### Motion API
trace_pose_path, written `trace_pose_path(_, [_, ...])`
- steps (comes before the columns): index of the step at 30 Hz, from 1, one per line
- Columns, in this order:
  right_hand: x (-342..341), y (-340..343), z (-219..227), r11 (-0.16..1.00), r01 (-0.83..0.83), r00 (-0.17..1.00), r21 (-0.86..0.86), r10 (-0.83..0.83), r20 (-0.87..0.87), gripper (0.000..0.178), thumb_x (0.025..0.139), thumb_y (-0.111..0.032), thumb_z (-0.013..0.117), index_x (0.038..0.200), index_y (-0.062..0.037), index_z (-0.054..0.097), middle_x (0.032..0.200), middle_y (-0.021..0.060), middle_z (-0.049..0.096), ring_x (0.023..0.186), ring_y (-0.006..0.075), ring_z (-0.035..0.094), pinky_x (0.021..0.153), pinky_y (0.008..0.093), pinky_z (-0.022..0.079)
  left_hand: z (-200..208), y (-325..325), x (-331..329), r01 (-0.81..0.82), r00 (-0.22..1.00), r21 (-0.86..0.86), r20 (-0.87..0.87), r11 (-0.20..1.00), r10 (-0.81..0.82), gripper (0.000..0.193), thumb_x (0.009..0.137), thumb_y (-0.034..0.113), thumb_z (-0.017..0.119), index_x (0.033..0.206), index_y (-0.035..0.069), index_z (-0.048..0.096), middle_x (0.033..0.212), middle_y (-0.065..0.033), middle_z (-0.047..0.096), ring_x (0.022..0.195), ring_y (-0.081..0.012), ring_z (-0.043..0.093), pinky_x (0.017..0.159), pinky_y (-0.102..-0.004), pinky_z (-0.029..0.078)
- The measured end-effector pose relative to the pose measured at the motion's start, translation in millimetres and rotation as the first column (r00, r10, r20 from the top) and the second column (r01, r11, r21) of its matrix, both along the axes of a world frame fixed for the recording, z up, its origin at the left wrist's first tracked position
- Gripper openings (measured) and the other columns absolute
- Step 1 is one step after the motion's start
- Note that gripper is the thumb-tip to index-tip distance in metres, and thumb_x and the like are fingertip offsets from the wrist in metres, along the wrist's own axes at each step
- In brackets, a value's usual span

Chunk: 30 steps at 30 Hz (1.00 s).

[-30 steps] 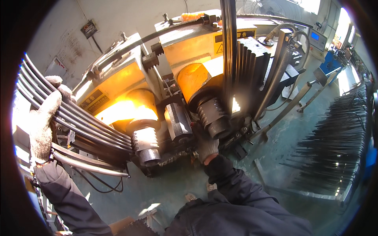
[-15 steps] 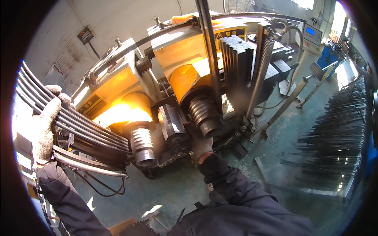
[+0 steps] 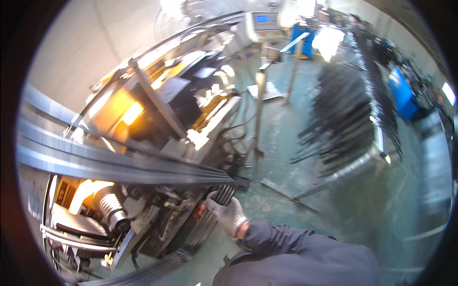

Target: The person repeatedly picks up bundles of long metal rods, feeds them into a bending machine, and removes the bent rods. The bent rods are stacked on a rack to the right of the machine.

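Observation:
My right hand [image 3: 229, 217], in a grey-white knitted glove, is closed around a bundle of dark metal strips [image 3: 210, 221] at the middle of the view. The strips run from the hand toward the lower left. More long grey strips [image 3: 133, 167], smeared by motion, stretch from the left rim to a point just above that hand. Whether both runs are the same bent pieces I cannot tell. Behind and below them stands the machine, with a ribbed metal roller [image 3: 110, 207] lit orange-yellow. My left hand does not show.
Right of the machine is a metal stand [image 3: 260, 105]. Farther right, a low rack [image 3: 379, 136] bears many dark thin rods [image 3: 338, 114]. A control box [image 3: 265, 24] with a blue screen is at the back. A flat bar [image 3: 291, 194] lies on the green floor.
The view has swung to the right. My right hand has left the machine's rollers and now grips the strips, which have swung across the machine's front. My left hand has gone out of view.

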State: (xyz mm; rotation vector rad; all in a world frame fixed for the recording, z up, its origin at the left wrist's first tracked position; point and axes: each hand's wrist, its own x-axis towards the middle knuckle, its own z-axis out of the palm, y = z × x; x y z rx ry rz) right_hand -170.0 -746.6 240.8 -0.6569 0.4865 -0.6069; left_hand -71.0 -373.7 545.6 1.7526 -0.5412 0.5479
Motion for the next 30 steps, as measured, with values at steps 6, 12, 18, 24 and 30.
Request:
trace_pose_path(6, [-249,-82,13,0.827,0.354,0.769,-0.436,-0.523,-0.368,0.015,0.112,-0.007,0.076,0.123,0.0002,0.070,0.098,0.0071,0.081,0.081,0.0160,0.078,0.074,0.0351,0.067,-184,13,-78,0.019,0.838,-0.508,-0.461,0.861,-0.291,0.030,0.109,0.022,0.068,0.122,-0.002,0.081,0.117,-0.0195,0.081,0.110,-0.0314,0.077,0.098,-0.0456,0.063])
trace_pose_path(12, [-442,-168,92,0.311,0.351,0.316,-0.883,-0.927,-0.201,0.014,0.107,0.006,0.070,0.116,-0.0031,0.077,0.091,-0.0035,0.073,0.075,0.0067,0.065,0.069,0.0262,0.054,-369,-83,-213,-0.192,0.045,-0.686,-0.720,0.701,-0.692,0.026,0.108,0.019,0.069,0.123,0.002,0.082,0.119,-0.0177,0.084,0.108,-0.0304,0.079,0.098,-0.0445,0.064])
trace_pose_path(18, [-546,-289,145,0.078,-0.109,0.106,-0.991,-0.990,-0.090,0.027,0.100,-0.019,0.085,0.124,-0.0061,0.081,0.109,0.0237,0.081,0.103,0.0414,0.081,0.092,0.0468,0.062,-435,-152,-304,0.681,0.067,-0.104,-0.977,0.725,-0.203,0.030,0.107,0.010,0.063,0.132,0.000,0.076,0.135,-0.0223,0.079,0.128,-0.0423,0.074,0.118,-0.0588,0.057])
trace_pose_path(24, [-573,-470,96,-0.107,-0.580,0.089,-0.807,-0.994,0.068,0.067,0.095,-0.004,0.077,0.160,-0.0117,0.064,0.167,0.0146,0.062,0.159,0.0340,0.053,0.138,0.0498,0.036,-427,-254,-300,0.126,-0.291,-0.607,-0.779,0.785,-0.555,0.037,0.104,0.007,0.066,0.141,0.001,0.068,0.134,-0.0232,0.077,0.123,-0.0466,0.075,0.115,-0.0653,0.058])
trace_pose_path(30, [-563,-672,74,0.214,-0.672,-0.154,-0.709,-0.977,-0.149,0.079,0.103,-0.003,0.050,0.180,-0.0123,0.038,0.181,0.0151,0.049,0.167,0.0364,0.046,0.141,0.0522,0.030,-401,-449,-357,0.215,-0.121,-0.594,-0.804,0.775,-0.582,0.041,0.103,0.008,0.071,0.143,-0.001,0.064,0.127,-0.0252,0.077,0.119,-0.0455,0.076,0.110,-0.0630,0.063])
